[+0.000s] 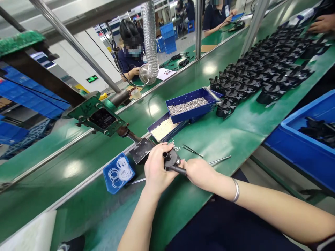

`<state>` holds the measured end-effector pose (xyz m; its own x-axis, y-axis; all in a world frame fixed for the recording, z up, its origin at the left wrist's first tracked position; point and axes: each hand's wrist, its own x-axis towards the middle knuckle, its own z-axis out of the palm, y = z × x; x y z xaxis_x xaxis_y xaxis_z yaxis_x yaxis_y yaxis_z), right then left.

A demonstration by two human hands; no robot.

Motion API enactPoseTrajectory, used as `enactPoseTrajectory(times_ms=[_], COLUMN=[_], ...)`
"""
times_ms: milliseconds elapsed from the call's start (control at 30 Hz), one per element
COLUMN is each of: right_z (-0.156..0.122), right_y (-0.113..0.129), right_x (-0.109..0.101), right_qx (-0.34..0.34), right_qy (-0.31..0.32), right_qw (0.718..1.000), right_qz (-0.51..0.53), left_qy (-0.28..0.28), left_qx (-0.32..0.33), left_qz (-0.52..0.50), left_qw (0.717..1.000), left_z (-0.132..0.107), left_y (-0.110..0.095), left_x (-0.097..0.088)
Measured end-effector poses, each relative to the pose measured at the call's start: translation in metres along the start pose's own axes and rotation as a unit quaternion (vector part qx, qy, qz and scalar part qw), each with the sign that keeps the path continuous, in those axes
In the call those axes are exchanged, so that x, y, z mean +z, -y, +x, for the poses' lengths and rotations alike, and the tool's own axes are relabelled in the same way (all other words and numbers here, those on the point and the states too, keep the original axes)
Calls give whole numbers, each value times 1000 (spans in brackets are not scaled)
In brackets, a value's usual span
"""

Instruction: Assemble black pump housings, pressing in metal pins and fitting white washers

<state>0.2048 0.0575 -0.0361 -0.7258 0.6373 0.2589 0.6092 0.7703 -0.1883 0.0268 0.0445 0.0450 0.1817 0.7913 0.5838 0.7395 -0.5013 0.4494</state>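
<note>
Nearest me, the person's left hand wraps round the black fitting from the side, thumb and fingers curved about its body, likely to steady it while its round top and open stub face upward in plain sight. The right hand is half curled with its fingertips against the fitting's other side; whether they pinch anything small, I cannot tell from here. Just past the fingers, tiny loose rings lie scattered on the green bench, with black tweezers near them, presumably left there so small pieces can be picked up with little reaching. A thin metal rod lies just beyond the right hand. To the left of the left hand sits a blue bin of clear rings, and the press's dark block stands right by those knuckles. Farther out, a tray of metal pins rests over part of a tray of cream bits, perhaps to save room. Beyond, to the right, similar black assemblies stand in close rows, seemingly grouped to keep the near bench workable.
</note>
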Motion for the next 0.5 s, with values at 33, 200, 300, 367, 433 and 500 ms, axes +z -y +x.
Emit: enactPoseTrajectory(times_ms=[33, 200, 300, 367, 433, 500], right_z=[3, 15, 13, 7, 2, 0], right_y=[-2, -16, -25, -32, -41, -49], right_x=[-4, -29, -38, -41, -48, -67], right_qx=[1, -15, -8, 12, 45, 85], right_qy=[9, 60, 90, 110, 120, 81], right_qw=[1000, 995, 987, 980, 978, 980], right_qz=[9, 78, 136, 165, 166, 162], left_qy=[-2, -5, -4, -2, -1, -2], left_qx=[4, 13, 16, 19, 26, 33], left_qz=[5, 25, 22, 16, 12, 7], left_qw=[1000, 1000, 1000, 1000, 1000, 999], left_z=[2, 5, 5, 5, 5, 5], left_y=[0, 0, -1, -2, -3, -3], left_x=[0, 4, 6, 7, 8, 8])
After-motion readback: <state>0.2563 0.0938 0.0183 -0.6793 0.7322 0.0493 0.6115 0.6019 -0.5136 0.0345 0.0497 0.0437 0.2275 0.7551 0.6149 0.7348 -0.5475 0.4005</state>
